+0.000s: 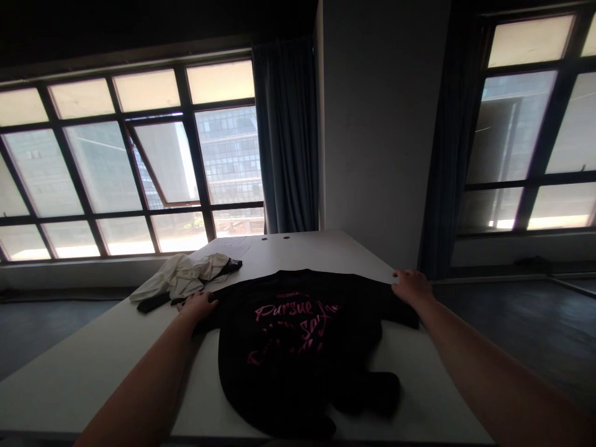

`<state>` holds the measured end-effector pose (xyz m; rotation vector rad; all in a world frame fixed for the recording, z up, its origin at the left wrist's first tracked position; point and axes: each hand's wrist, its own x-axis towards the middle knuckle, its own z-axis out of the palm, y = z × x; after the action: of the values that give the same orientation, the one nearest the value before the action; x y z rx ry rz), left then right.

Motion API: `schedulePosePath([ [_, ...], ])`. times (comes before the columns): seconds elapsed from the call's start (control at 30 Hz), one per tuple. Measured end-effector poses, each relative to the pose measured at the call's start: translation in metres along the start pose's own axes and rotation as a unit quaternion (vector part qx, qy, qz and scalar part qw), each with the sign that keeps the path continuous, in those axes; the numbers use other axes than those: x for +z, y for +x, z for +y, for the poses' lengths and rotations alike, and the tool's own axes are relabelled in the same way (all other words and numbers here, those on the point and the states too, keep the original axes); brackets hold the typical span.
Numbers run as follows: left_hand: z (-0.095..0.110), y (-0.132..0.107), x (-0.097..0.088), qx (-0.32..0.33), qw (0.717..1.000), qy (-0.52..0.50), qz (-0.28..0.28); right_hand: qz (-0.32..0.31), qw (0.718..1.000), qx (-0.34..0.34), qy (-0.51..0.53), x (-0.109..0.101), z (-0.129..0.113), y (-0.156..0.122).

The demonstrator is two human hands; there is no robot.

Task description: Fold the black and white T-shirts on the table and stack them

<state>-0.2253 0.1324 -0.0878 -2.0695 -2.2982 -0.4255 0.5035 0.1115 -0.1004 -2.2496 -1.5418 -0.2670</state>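
A black T-shirt (298, 347) with pink brush lettering lies spread on a white table (93, 366), its lower part bunched toward me. My left hand (198, 305) rests on the cloth at the shirt's left shoulder and sleeve. At the opposite side, my right hand (412, 287) sits at the upper edge of the right sleeve, fingers pointing inward. Neither hand clearly shows a pinch. Just beyond my left hand, a crumpled cream garment with dark trim (181, 277) lies on the table, touching the shirt's sleeve area.
The table's far end narrows toward large paned windows (125, 167), with a pale sheet (228, 247) and two small dark holes (274, 238) on its surface. A blue curtain (286, 136) and a grey pillar (382, 124) stand behind it. Dark floor (521, 323) lies to the right.
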Motion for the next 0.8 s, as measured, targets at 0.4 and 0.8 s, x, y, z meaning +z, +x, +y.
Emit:
schedulePosePath([
  [0.4,0.035,-0.004,0.026,0.044,0.995,0.008,-0.086,-0.171,0.955,-0.236,0.055,0.033,-0.058,-0.019],
  [0.8,0.024,0.004,0.031,0.057,0.994,0.021,-0.095,-0.215,0.957,-0.176,0.08,0.039,-0.046,-0.016],
])
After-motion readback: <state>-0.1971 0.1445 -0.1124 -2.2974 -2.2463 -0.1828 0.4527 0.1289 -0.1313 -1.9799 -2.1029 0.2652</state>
